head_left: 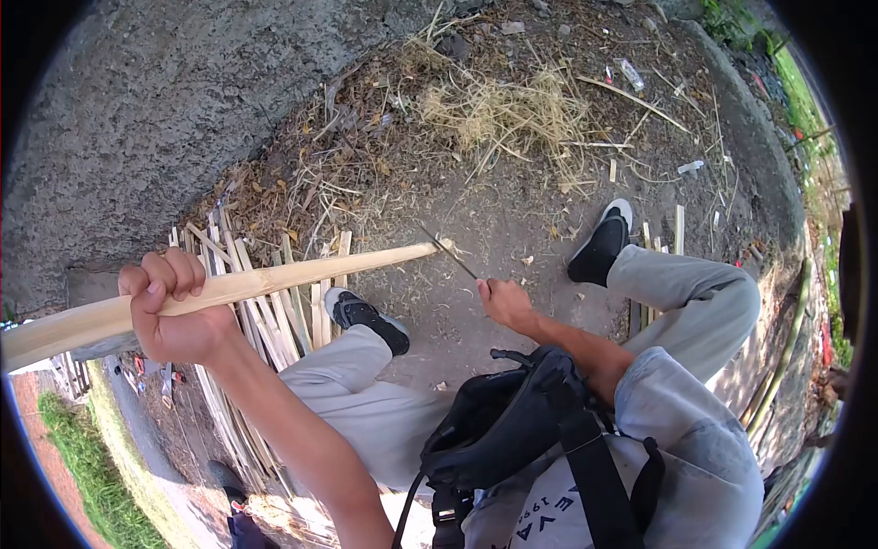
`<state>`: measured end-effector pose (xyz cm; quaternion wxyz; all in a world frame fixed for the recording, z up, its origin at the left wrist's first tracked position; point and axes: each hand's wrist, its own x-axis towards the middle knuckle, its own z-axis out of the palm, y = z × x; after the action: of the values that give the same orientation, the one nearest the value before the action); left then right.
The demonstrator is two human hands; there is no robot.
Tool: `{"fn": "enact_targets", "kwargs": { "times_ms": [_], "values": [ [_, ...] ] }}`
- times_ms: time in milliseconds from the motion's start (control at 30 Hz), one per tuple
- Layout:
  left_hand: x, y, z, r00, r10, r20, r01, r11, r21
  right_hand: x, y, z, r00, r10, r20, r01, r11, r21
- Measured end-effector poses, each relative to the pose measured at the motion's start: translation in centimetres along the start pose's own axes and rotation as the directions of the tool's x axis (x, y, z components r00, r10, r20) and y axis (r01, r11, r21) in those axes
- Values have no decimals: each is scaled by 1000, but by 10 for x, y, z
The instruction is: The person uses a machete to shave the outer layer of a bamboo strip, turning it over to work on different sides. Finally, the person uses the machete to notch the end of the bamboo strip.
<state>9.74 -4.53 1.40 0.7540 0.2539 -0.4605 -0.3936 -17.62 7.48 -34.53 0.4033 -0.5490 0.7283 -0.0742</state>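
Observation:
My left hand [172, 306] is wrapped around a long, pale bamboo strip [311, 270], which runs from the left edge of the view and narrows toward its far end near the middle. In my right hand [505, 304], the fingers close around a knife whose handle is mostly hidden. The thin dark blade of the knife [457, 260] slants up and to the left, crossing the tip of the strip. Pale shavings lie on the dirt by that tip.
Bundled bamboo slats [265, 320] lie beside my shoe [366, 318] on the left. A heap of dry shavings [512, 110] covers the ground ahead, near a rough concrete slab [183, 110]. A black bag [503, 421] hangs at my waist. Another person's shoe [224, 476] shows at lower left.

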Motion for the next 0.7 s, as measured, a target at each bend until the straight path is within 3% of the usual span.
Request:
{"fn": "enact_targets", "kwargs": {
  "times_ms": [167, 267, 700],
  "values": [
    [-1, 2, 0, 1000, -10, -14, 10, 1000, 16, 14, 19, 23, 999, -19, -30, 20, 1000, 13],
    [2, -2, 3, 999, 2, -33, -1, 1000, 15, 2, -4, 0, 999, -37, -3, 38, 997, 67],
    [2, -1, -1, 1000, 10, -23, -9, 999, 39, 11, 23, 26, 995, -65, -70, 66, 998, 21]
  ]
}}
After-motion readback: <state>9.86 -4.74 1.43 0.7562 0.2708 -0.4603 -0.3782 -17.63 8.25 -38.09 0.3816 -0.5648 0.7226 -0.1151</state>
